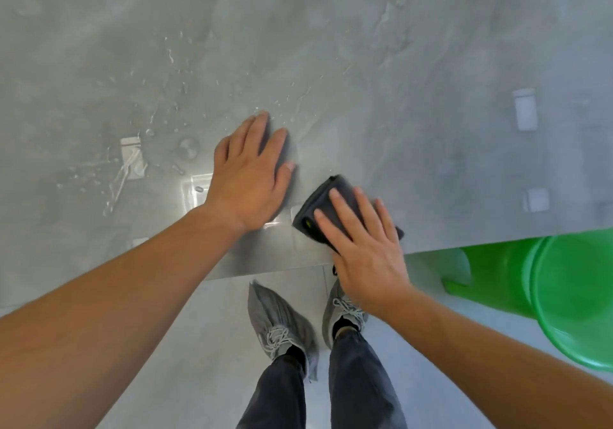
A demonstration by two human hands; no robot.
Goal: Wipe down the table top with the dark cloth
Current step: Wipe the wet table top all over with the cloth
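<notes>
View from above, looking down the person's own body. Nearest are two grey laced shoes (280, 325) under dark trousers, standing on a pale floor (199, 345). To the right is a bright green plastic object (564, 296), perhaps a bucket or a stool; the wide lens distorts it too much to tell. Above the feet runs the near edge of a glossy grey table top (414, 80). The right hand (361, 246) lies flat, fingers straight and slightly spread, pressing a folded dark cloth (326, 201) onto the table just inside that edge. Just left, apart from the cloth, the left hand (248, 176) rests palm down on the bare surface, fingers extended. Beyond it, water droplets (172, 97) are scattered across the table.
</notes>
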